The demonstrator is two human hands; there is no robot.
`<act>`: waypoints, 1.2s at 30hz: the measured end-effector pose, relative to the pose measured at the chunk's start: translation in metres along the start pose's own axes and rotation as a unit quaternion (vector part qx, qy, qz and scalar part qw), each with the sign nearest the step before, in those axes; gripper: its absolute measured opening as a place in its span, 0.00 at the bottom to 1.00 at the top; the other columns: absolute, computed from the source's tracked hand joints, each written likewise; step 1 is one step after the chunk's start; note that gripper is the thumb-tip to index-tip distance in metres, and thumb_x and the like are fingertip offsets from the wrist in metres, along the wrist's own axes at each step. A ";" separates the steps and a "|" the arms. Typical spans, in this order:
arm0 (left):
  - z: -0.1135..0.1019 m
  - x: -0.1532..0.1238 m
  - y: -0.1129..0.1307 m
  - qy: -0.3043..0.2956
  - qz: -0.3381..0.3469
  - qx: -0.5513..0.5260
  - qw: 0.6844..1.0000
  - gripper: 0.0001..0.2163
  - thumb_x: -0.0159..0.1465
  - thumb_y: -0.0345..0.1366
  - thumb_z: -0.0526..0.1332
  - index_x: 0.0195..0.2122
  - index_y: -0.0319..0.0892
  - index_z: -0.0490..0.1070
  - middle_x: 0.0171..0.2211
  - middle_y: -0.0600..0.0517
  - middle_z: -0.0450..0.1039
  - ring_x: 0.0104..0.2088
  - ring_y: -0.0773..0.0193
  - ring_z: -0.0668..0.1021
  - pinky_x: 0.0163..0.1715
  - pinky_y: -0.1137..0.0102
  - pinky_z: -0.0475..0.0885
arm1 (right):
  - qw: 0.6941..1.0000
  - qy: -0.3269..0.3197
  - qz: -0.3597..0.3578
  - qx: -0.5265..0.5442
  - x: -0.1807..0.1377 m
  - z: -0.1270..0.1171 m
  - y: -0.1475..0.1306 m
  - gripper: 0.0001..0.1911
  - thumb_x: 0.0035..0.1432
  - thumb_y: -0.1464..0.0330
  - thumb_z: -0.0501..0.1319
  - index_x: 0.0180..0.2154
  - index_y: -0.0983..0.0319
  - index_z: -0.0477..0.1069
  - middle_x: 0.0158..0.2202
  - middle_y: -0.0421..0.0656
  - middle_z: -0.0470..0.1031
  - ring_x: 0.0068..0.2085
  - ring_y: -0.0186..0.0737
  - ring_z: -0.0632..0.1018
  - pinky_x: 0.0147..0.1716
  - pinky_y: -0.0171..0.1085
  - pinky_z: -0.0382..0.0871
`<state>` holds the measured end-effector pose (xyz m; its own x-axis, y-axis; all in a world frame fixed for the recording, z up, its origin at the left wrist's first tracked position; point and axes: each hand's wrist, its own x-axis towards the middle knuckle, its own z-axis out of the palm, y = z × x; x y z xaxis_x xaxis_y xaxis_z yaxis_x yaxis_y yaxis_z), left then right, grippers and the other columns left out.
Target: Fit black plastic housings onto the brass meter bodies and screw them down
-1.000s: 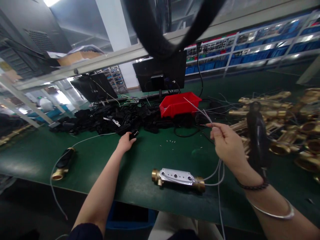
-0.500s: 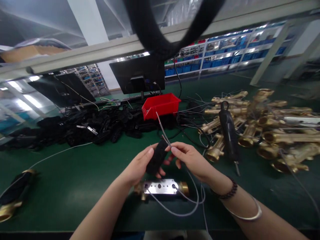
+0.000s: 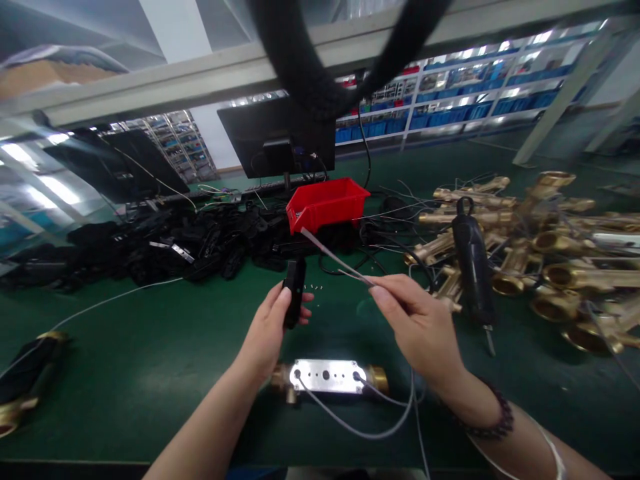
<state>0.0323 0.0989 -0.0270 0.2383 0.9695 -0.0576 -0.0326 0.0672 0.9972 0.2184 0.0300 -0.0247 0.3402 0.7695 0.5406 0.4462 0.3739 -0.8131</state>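
My left hand is closed round a small black plastic housing, held upright above the bench. In a pinch, my right hand grips the grey cables near their ends, which point up and left toward the red bin. Below both hands lies a brass pipe fitting with a silver metal plate on top. Grey cable comes out of holes at both ends of that plate and loops to the right. Several tiny pale pieces lie on the green bench just beyond the black housing.
A red bin stands behind, beside a heap of black parts. Brass fittings are piled at right, near a black electric screwdriver. Another brass fitting with a black cover lies far left. A monitor stands at the back.
My hands have moved apart. The right hand has drawn the cable ends away to the right, while the left hand has turned the black housing more upright.
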 end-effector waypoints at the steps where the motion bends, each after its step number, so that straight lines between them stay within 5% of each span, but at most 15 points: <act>1: -0.001 0.002 0.003 -0.003 -0.043 -0.077 0.996 0.16 0.64 0.42 0.54 0.46 0.36 0.69 0.38 0.43 0.76 0.29 0.63 0.75 0.31 0.68 0.72 | 0.998 0.025 -0.032 -0.040 0.001 -0.004 0.001 0.10 0.60 0.65 0.58 0.35 0.61 0.77 0.31 0.43 0.75 0.28 0.36 0.74 0.23 0.34 0.67; 7: -0.002 0.005 0.014 -0.010 -0.117 -0.236 0.965 0.16 0.68 0.37 0.47 0.39 0.33 0.71 0.34 0.43 0.76 0.22 0.68 0.72 0.22 0.74 0.70 | 0.977 0.054 -0.143 -0.146 0.003 -0.007 0.005 0.09 0.60 0.67 0.60 0.29 0.62 0.75 0.23 0.40 0.69 0.24 0.34 0.70 0.23 0.34 0.64; 24: -0.004 0.003 0.003 -0.059 -0.058 -0.188 0.979 0.16 0.63 0.41 0.55 0.45 0.34 0.68 0.37 0.43 0.76 0.24 0.66 0.73 0.25 0.71 0.69 | 0.968 0.062 -0.147 -0.194 0.004 -0.006 0.008 0.11 0.61 0.66 0.59 0.28 0.63 0.73 0.22 0.39 0.66 0.23 0.33 0.68 0.23 0.34 0.62; 30: -0.002 -0.001 -0.002 -0.075 0.009 -0.097 0.992 0.20 0.61 0.43 0.59 0.51 0.37 0.67 0.39 0.44 0.75 0.28 0.64 0.74 0.29 0.69 0.70 | 0.973 0.049 -0.150 -0.171 0.002 -0.003 0.008 0.10 0.61 0.67 0.59 0.29 0.62 0.74 0.23 0.40 0.69 0.23 0.34 0.70 0.22 0.34 0.63; 36: 0.001 -0.005 -0.001 -0.120 -0.028 -0.105 0.987 0.23 0.61 0.44 0.60 0.54 0.38 0.65 0.42 0.42 0.75 0.29 0.62 0.76 0.31 0.67 0.71 | 0.973 0.047 -0.166 -0.151 0.002 0.001 0.008 0.07 0.61 0.70 0.59 0.31 0.63 0.74 0.24 0.41 0.71 0.24 0.34 0.71 0.22 0.33 0.64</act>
<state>0.0326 0.0938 -0.0278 0.4681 0.8805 -0.0745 -0.2064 0.1909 0.9596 0.2221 0.0351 -0.0304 0.2037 0.5760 0.7917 0.7632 0.4130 -0.4969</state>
